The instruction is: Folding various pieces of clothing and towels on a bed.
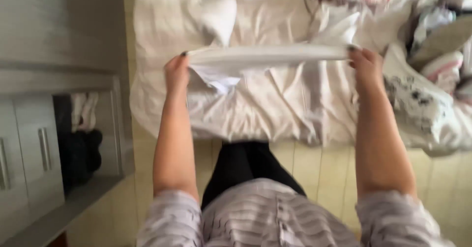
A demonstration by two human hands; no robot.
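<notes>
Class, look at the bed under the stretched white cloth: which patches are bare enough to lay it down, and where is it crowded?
Free: the rumpled sheet between the left hand and right hand, below the white cloth, down to the bed's near edge. Also the sheet's upper left, beside the wardrobe. Crowded: the right side, piled with patterned laundry.

Both bare forearms reach forward from striped sleeves, held roughly parallel and well apart. The left hand (177,72) is closed in a pinch, fingers curled with dark-painted nails showing at the top. The right hand (366,67) is likewise closed, knuckles up, wrist straight, level with the left hand.
</notes>
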